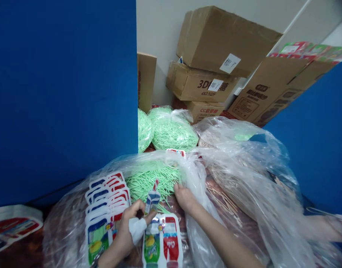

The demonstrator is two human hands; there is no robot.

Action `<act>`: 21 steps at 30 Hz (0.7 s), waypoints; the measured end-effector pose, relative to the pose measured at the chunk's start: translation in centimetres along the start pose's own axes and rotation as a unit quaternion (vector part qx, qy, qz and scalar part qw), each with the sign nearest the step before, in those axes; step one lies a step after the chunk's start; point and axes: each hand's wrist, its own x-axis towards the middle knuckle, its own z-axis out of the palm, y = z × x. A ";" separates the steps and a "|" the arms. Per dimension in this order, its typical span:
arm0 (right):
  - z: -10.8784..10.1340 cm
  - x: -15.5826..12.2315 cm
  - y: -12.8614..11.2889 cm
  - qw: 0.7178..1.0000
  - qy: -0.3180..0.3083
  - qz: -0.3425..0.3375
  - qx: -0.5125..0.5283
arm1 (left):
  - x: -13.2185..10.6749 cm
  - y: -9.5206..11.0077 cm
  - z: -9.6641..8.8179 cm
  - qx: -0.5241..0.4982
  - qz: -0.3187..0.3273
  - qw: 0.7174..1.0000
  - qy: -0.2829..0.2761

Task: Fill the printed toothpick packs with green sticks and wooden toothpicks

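My left hand [134, 219], with a white wrap on one finger, pinches a small bottle-shaped packet [152, 201] with a red-striped tip. Below it lies a flat double-bottle package [162, 242], one half green and the other red with "Cola" on it. My right hand [184, 199] reaches to the right edge of a heap of thin light-green sticks [148, 180] in an open clear plastic bag [194, 182]. Its fingers are curled together at the sticks; what they grip, if anything, is hidden. Left of the heap stands an overlapping row of similar bottle-shaped packages [106, 208].
Bagged green sticks [173, 134] lie behind. Clear plastic [243, 163] covers pale sticks [223, 197] on the right, where another person's arm [321, 227] reaches in. Cardboard boxes [204, 83] are stacked at the back. Blue panels [65, 93] flank the space. More packages [15, 227] lie far left.
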 end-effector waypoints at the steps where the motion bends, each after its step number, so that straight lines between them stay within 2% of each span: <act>1: 0.0 0.0 -0.1 1.000 0.002 0.000 -0.007 | 0.0 -0.1 0.1 -0.002 0.002 1.000 0.001; 6: -1.4 -0.1 -0.3 1.000 0.010 -0.006 0.018 | 0.0 -0.5 0.1 -0.006 0.008 1.000 0.005; 10: -2.9 -0.6 -0.3 0.994 -0.003 -0.006 0.106 | -0.1 -0.6 0.2 -0.009 0.011 1.000 0.005; 13: -3.1 -1.4 -0.9 0.983 -0.010 -0.007 0.185 | -0.2 -0.7 0.4 -0.004 0.016 1.000 0.006; 15: -3.3 -2.0 -1.8 0.962 -0.007 -0.008 0.273 | -0.2 -0.7 0.6 0.003 0.021 1.000 0.003; 19: -4.3 -3.1 -4.7 0.884 -0.021 -0.020 0.467 | -0.2 -0.4 0.8 0.008 0.031 0.999 0.006; 21: -5.2 -3.7 -6.8 0.854 0.018 -0.037 0.519 | -0.2 0.0 0.8 0.019 0.033 0.999 0.012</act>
